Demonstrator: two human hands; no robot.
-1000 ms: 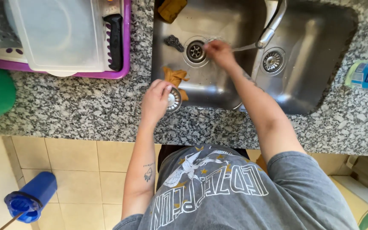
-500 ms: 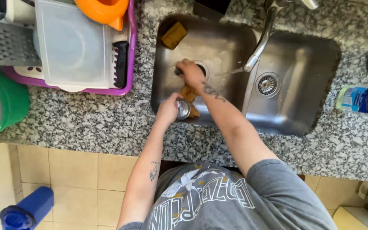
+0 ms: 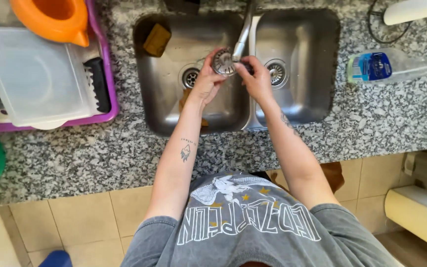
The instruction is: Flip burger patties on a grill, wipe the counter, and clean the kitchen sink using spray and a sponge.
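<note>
Fingers: left hand (image 3: 207, 81) fingers (image 3: 217, 55) curl round the rim of a round perforated metal sink strainer (image 3: 223, 63), grasping it; right hand (image 3: 257, 79) fingers (image 3: 243, 66) pinch its other side.
Strainer: held between both hands, above the divider of the double stainless-steel sink (image 3: 292, 106), just under the metal tap spout (image 3: 243, 33).
Arms: both forearms reach up from the table's near edge, wrists converging.
Nearby: yellow-brown sponge (image 3: 156, 39) in the left basin's far corner; clear spray bottle with blue label (image 3: 386, 66) lying on the speckled granite table (image 3: 75, 153).
</note>
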